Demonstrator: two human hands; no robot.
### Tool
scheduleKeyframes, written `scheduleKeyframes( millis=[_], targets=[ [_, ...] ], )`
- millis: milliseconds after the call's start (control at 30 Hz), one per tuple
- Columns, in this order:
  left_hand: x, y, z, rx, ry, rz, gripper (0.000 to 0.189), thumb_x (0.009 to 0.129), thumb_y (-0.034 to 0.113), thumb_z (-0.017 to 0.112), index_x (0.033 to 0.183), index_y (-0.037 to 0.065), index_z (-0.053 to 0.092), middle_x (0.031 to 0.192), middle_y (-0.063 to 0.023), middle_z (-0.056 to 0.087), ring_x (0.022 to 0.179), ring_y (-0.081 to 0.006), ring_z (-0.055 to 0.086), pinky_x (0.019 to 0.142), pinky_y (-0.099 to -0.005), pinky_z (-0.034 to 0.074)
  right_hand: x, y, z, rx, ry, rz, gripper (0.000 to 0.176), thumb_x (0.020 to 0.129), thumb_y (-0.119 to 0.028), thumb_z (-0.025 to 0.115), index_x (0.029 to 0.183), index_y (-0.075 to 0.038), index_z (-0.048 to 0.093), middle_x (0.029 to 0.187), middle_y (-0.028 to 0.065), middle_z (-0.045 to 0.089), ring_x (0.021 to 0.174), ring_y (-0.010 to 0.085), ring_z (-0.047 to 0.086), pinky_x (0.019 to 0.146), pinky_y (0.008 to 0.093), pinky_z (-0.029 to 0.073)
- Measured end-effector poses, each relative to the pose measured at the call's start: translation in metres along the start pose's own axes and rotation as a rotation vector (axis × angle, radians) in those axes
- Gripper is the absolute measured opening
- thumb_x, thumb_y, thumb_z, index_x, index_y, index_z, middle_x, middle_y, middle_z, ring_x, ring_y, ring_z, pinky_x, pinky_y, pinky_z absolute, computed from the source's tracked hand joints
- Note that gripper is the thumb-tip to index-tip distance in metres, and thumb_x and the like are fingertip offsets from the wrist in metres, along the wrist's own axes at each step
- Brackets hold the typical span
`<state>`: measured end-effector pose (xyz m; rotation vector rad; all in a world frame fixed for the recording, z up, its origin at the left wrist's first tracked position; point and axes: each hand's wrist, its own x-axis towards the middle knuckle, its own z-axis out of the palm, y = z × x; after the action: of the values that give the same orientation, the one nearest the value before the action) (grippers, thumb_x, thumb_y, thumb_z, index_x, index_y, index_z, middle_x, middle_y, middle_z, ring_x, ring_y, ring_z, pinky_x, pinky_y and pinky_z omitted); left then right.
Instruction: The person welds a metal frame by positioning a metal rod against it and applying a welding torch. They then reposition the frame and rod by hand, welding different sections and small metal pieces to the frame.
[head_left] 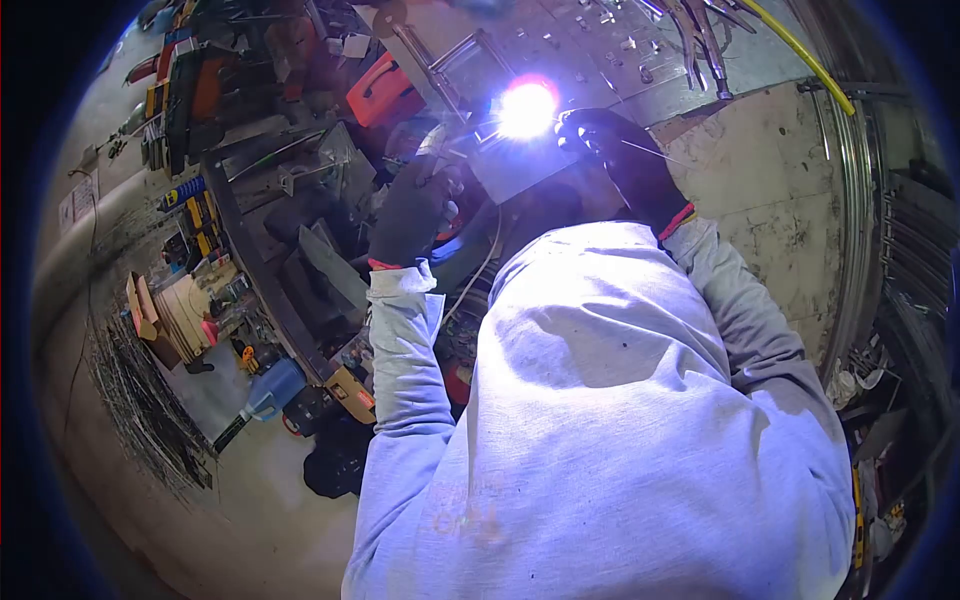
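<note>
A glaring welding arc (528, 107) burns at the top middle, just above a flat metal plate (518, 170). To its right, my right hand (635, 165), in a dark glove with a red cuff, is closed around a thin welding rod (652, 152), whose free end sticks out to the right. My left hand (408, 215), gloved the same way, is at the plate's left with its fingers curled. What it grips is lost in shadow and glare. A pale cable (482, 268) runs down between my forearms. Glare hides the spot where the arc meets the metal.
Locking pliers (705, 45) lie at the top right, near a yellow hose (805, 55). A red-orange block (383, 92) stands beyond my left hand. A dark metal frame (262, 290) borders the left side. Below it are a blue jug (273, 390) and bundled thin rods (150, 410).
</note>
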<state>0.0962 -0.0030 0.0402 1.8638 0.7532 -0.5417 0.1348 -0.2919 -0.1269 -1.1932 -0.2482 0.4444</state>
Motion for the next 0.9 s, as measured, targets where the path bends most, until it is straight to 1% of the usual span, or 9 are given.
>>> scheduleKeyframes(
  millis=[33,67,133,167,200,267,367,500,900],
  targets=[
    [0.0,-0.001,0.0,0.044,0.018,0.022,0.016,0.102,0.015,0.061,0.113,0.007,0.069,0.086,0.0001,0.065,0.062,-0.0059,0.057,0.056,-0.0241,0.047,0.001,-0.003,0.001,0.054,0.007,0.058,0.037,0.108,-0.021,0.056,0.141,-0.003,0.062,0.132,0.0081,0.072,0.12,0.0201,0.07,0.095,0.0362,0.056],
    [0.003,-0.005,-0.003,0.068,-0.005,0.026,0.027,0.102,0.016,0.06,0.126,0.005,0.067,0.09,-0.0021,0.068,0.065,-0.008,0.059,0.059,-0.0261,0.049,0.003,-0.005,0.003,0.133,0.025,0.143,0.037,0.108,-0.021,0.056,0.141,-0.003,0.063,0.132,0.0081,0.072,0.12,0.0201,0.07,0.095,0.0362,0.056],
    [0.01,-0.021,-0.011,0.495,-0.003,0.591,0.021,0.104,0.012,0.06,0.122,0.003,0.066,0.086,-0.0006,0.065,0.066,-0.0073,0.059,0.057,-0.0255,0.046,0.007,-0.013,0.01,0.27,0.069,0.293,0.038,0.108,-0.021,0.057,0.141,-0.003,0.063,0.133,0.008,0.072,0.12,0.0201,0.07,0.095,0.0362,0.056],
    [0.021,-0.025,-0.012,0.713,0.088,1.0,0.023,0.104,0.011,0.059,0.124,0.002,0.066,0.088,0.0001,0.065,0.069,-0.0067,0.058,0.06,-0.0262,0.046,0.008,-0.017,0.011,0.273,0.069,0.293,0.038,0.108,-0.021,0.057,0.141,-0.003,0.063,0.133,0.008,0.072,0.12,0.0201,0.07,0.095,0.0362,0.056],
    [0.014,-0.018,-0.009,0.715,0.088,1.0,0.023,0.104,0.011,0.059,0.124,0.002,0.066,0.088,0.0001,0.065,0.069,-0.0067,0.058,0.06,-0.0262,0.046,0.007,-0.023,0.012,0.266,0.066,0.299,0.037,0.108,-0.021,0.057,0.141,-0.003,0.063,0.133,0.008,0.072,0.12,0.0201,0.07,0.095,0.0359,0.056],
    [-0.006,0.001,0.0,0.201,-0.029,0.213,0.021,0.103,0.012,0.06,0.121,0.003,0.067,0.088,0.001,0.064,0.07,-0.006,0.057,0.061,-0.0265,0.046,0.006,-0.025,0.012,0.261,0.065,0.304,0.037,0.108,-0.021,0.057,0.141,-0.004,0.063,0.133,0.0081,0.072,0.12,0.0201,0.07,0.095,0.0355,0.056],
    [0.004,-0.009,-0.007,0.179,-0.05,0.04,0.034,0.098,0.022,0.062,0.125,0.002,0.065,0.09,-0.004,0.067,0.07,-0.0117,0.063,0.063,-0.0291,0.05,0.004,-0.024,0.015,0.297,0.097,0.297,0.037,0.109,-0.021,0.056,0.14,-0.004,0.063,0.131,0.0077,0.073,0.12,0.02,0.07,0.094,0.0351,0.056],
    [0.004,-0.009,-0.006,0.152,-0.012,0.077,0.031,0.097,0.025,0.064,0.118,0.002,0.067,0.088,-0.0032,0.066,0.068,-0.0109,0.06,0.062,-0.0281,0.049,0.004,-0.03,0.017,0.265,0.118,0.299,0.036,0.109,-0.021,0.055,0.14,-0.004,0.063,0.13,0.008,0.073,0.119,0.0205,0.071,0.093,0.0347,0.055],
    [0.0,-0.001,-0.003,0.222,0.02,0.07,0.035,0.098,0.022,0.063,0.126,0.001,0.066,0.091,-0.0027,0.068,0.071,-0.0101,0.058,0.061,-0.0293,0.05,0.005,-0.028,0.016,0.25,0.131,0.311,0.035,0.109,-0.018,0.053,0.139,-0.002,0.063,0.13,0.0102,0.073,0.118,0.0217,0.072,0.093,0.0352,0.056]
  ],
)
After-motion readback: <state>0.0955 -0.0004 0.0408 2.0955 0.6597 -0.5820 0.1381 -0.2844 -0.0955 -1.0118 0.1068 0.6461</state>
